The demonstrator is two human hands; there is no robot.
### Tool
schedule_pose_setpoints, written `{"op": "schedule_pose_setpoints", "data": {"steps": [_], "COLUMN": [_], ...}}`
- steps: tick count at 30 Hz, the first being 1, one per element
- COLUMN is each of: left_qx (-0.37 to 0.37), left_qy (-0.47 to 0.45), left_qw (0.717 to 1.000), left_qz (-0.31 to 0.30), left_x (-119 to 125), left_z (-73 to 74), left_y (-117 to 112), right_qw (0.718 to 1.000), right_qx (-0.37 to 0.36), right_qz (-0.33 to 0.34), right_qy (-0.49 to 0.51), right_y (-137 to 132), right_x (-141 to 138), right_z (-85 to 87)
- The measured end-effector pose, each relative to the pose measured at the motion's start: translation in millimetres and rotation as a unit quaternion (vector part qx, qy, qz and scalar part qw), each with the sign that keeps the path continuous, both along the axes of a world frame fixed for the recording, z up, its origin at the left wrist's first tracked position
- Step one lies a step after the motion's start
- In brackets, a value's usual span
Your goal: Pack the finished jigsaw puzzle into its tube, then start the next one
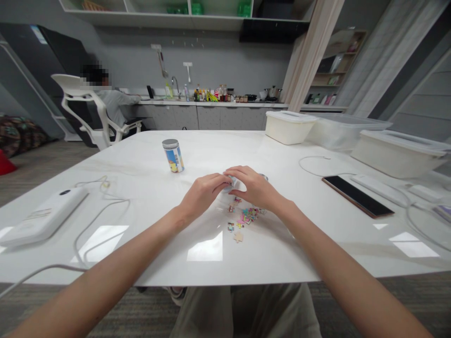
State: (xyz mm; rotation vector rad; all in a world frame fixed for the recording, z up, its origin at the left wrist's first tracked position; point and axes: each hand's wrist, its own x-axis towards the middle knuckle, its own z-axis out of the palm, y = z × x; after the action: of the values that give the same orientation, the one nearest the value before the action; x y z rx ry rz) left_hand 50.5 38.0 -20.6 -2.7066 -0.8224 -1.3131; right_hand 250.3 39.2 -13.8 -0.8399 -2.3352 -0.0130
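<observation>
My left hand [203,192] and my right hand [254,187] meet over the middle of the white table [148,159]. Both have their fingers curled round a small pale object [229,180] held between them; most of it is hidden and I cannot name it. Just below the hands lie several small colourful jigsaw pieces [246,216], with one tan piece [238,237] nearer me. A small round tin [173,155] with a grey lid and a printed label stands upright beyond my left hand.
A white power bank [42,217] with cables lies at the left. A dark phone [357,195] and a white keyboard [378,188] lie at the right, with lidded plastic bins [291,126] behind. A person sits in a white chair [88,105] at the far counter.
</observation>
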Motion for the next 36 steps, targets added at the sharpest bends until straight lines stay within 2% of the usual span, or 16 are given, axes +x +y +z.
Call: {"op": "schedule_pose_setpoints", "data": {"steps": [6, 16, 24, 31, 36], "left_qx": [0.028, 0.065, 0.073, 0.059, 0.067], "left_qy": [-0.004, -0.043, -0.043, -0.036, -0.039], "left_qw": [1.0, 0.997, 0.996, 0.998, 0.997], "left_qz": [0.009, 0.0, 0.021, 0.007, 0.009], "left_x": [-0.6, -0.9, -1.9, -1.5, -0.6], "left_z": [4.9, 15.7, 16.5, 14.0, 14.8], "left_y": [-2.4, -6.6, -7.5, -7.7, -8.1], "right_qw": [0.999, 0.997, 0.998, 0.998, 0.993], "right_qx": [-0.005, -0.017, -0.007, 0.001, -0.036], "right_qz": [-0.016, -0.024, -0.025, -0.015, -0.03], "right_qy": [0.029, 0.068, 0.052, 0.053, 0.105], "right_y": [-6.6, -9.5, -10.6, -11.9, -10.6], "right_x": [-1.2, -3.9, -3.6, -5.0, -6.2], "right_z": [8.3, 8.8, 8.4, 9.5, 9.2]}}
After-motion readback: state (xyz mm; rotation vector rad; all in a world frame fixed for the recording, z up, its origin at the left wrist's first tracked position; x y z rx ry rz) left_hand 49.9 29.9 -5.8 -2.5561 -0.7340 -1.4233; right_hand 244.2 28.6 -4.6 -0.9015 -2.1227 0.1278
